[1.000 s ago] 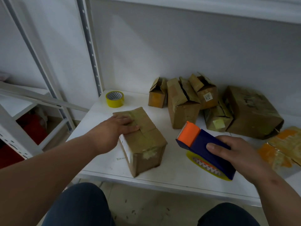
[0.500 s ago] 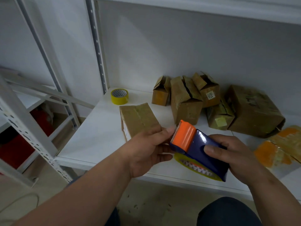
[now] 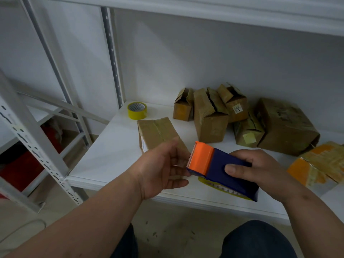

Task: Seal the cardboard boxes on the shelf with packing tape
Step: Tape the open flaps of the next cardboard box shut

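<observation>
- The white shelf is seen from a little farther to the right than half a second ago; its front edge runs from lower left to lower right, and bare surface is left between that edge and the nearest box.
- A large crumpled box is lying at the back right, where it lay before, with flattened orange-taped packaging just beside it at the right edge.
- A cluster of smaller cardboard boxes with unsealed, raised flaps is set against the back wall, unmoved.
- The nearest box is placed on the shelf towards the front, its flaps down; its near end is covered by the left hand.
- The tape dispenser, blue with an orange head, is gripped around its body by the right hand, as it was earlier, above the shelf's front edge.
- The left hand has been kept at the dispenser's orange end, fingers curled by the serrated blade; whether tape is pinched cannot be told.
- A spare yellow tape roll is left at the back left corner, beside the upright, well apart from the hands.
</observation>
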The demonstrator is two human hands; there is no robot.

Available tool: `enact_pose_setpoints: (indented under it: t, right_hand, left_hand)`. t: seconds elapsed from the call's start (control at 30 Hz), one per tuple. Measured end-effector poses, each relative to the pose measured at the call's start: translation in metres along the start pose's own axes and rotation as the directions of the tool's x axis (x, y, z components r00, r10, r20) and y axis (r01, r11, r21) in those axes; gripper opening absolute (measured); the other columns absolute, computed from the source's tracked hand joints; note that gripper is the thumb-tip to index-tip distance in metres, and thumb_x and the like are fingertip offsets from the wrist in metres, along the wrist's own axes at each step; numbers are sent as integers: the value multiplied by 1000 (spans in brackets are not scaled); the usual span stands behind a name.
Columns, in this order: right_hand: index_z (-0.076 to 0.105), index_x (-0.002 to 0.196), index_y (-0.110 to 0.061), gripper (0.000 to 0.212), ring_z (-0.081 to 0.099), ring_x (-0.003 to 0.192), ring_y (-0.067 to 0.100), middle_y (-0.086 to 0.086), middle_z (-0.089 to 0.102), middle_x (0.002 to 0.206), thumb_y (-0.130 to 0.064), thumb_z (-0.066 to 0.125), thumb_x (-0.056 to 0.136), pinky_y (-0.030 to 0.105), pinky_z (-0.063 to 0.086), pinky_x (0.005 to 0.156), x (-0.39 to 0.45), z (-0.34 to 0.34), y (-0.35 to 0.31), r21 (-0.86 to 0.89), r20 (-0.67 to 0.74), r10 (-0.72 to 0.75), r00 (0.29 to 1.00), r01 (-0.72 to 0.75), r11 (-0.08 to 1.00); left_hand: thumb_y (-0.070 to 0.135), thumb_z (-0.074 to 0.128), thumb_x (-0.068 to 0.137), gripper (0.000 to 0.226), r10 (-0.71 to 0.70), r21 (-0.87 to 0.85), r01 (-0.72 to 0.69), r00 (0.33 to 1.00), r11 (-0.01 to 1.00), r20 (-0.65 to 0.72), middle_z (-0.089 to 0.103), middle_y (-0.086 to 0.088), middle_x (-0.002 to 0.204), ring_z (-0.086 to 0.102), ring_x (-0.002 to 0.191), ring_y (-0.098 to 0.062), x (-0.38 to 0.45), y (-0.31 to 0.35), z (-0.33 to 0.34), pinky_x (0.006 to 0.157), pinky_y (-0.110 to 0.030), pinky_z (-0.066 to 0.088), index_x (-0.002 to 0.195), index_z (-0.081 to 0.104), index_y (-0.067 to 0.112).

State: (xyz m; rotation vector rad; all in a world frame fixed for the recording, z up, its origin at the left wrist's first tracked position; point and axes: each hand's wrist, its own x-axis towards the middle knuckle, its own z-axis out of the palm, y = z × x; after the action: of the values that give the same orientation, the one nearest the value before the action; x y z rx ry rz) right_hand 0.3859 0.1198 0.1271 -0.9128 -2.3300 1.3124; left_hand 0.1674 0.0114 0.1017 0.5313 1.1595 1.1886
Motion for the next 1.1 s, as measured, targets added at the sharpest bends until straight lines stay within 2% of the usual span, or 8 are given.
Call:
enact_pose_setpoints:
  t: [0.1,0.2,0.37,0.47,0.6,0.77,0.87,1.1]
  right_hand:
    - [72,84,-24,54,69,70,13,0,73,81,-68,61,55,19,49,60,6,-1,-3,-96,31,-14,999,17,995]
    - [70,88,-24,57,69,72,11,-3,73,83,-68,61,54,18,51,60,14,-1,-6,-121,59,-19,998,26,992]
    - [68,96,-29,49,70,77,6,-11,73,89,-63,64,61,16,54,64,26,-1,-10,-129,144,-32,989,51,990]
    - [69,100,-28,53,70,77,5,-10,73,90,-63,64,61,17,54,64,35,-7,-14,-146,167,-43,985,68,987]
    - [71,84,-25,52,67,63,5,-9,73,74,-66,68,53,11,43,51,45,-32,-10,-199,148,36,988,-6,980]
    - [73,84,-20,90,70,66,13,1,74,77,-91,63,29,20,47,55,66,-59,-7,-310,112,131,985,-91,946]
    - [73,87,-17,64,70,72,19,5,74,80,-74,68,59,29,49,63,88,-65,-12,-383,100,181,978,-130,915]
    - [71,87,-15,47,69,76,21,4,72,81,-58,66,68,26,47,62,131,-59,-24,-575,170,291,941,-145,805]
  left_hand:
    - [28,67,87,17,61,155,-46,993,987,-97,67,-16,96,68,96,-35,2,-2,-1,81,-37,59,92,69,12]
    - [13,62,93,14,156,272,-99,968,957,-198,68,-10,78,65,66,-13,0,1,-1,56,-22,54,82,69,8]
    - [11,61,93,16,310,470,-158,913,868,-265,69,-20,82,62,73,-21,-3,14,-9,70,-31,59,82,71,5]
    - [4,59,93,15,333,426,-190,897,885,-290,62,-14,71,59,65,-20,-5,24,-17,68,-33,60,81,68,2]
    - [-3,53,94,15,335,284,-228,842,931,-422,58,-4,57,52,51,-10,-13,48,-52,56,-24,58,85,66,-1]
    - [5,61,92,11,296,272,-177,812,946,-503,62,-2,59,51,53,-10,-10,46,-72,52,-22,55,85,70,3]
    - [6,63,90,8,243,205,-153,800,967,-549,63,-5,65,52,56,-12,0,34,-70,51,-23,55,87,70,2]
    - [6,67,89,7,204,128,-160,728,979,-654,66,-10,71,55,57,-15,12,14,-74,53,-26,55,88,72,2]
